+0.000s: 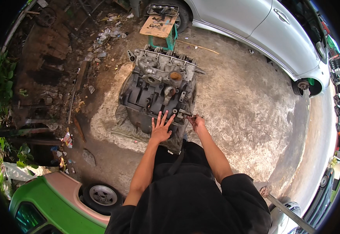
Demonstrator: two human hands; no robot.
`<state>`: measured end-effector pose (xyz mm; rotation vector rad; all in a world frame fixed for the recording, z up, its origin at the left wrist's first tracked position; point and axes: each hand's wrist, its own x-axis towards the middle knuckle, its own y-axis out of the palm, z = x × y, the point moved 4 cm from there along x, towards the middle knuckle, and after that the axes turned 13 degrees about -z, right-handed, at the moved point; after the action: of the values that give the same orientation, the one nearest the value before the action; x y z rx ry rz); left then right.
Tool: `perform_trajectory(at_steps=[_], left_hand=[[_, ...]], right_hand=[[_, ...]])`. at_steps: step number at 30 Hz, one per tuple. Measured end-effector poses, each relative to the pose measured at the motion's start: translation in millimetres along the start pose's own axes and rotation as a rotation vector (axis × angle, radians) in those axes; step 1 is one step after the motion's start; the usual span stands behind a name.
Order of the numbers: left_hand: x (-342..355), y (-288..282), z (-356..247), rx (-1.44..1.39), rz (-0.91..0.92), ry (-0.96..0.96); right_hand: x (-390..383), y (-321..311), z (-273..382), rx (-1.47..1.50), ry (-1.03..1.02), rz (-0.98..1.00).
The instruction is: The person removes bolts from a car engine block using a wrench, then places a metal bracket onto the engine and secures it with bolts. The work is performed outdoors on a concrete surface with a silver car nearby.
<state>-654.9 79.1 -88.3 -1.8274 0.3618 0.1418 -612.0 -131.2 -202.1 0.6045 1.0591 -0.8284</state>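
Two hands work at one engine [142, 97], which sits on a dark sheet [124, 129] on the floor [240, 132], directly in front of the person. The left hand [161, 134] lies on the near part of the engine with its fingers spread; it grasps nothing. The right hand [196, 122], at the near right corner, appears to be grasping a thin dark bar [198, 116]. Whether the bar is a tool or an engine part cannot be told.

Working the corner, recommended practice:
1. Brace the engine with the left palm, pressing down so that it does not rock.
2. Place the left fingers on firm metal, away from gaps and edges.
3. Seat the bar squarely before applying force; a tilted bar is likely to slip.
4. Apply force gradually, with the right wrist in line with the forearm.
5. Position the right knuckles so that a slip would not drive them into the metal.

Condition of the engine: the far section is bare grey metal, stained in places, with a round port [175, 76] whose interior is rusty brown. The near section is darker, nearly black, and looks grimy. Recesses and fittings break up its surface; details under the left hand are hidden.
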Motion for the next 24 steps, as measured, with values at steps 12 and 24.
perform_trajectory(at_steps=[12, 24], left_hand=[[0.0, 1.4, -0.9, 0.003, 0.007, -0.013], [-0.1, 2.8, 0.6, -0.006, -0.012, -0.006]], right_hand=[[-78.6, -22.8, 7.1, -0.273, -0.771, 0.568], [-115.1, -18.8, 0.9, -0.609, -1.065, 0.634]])
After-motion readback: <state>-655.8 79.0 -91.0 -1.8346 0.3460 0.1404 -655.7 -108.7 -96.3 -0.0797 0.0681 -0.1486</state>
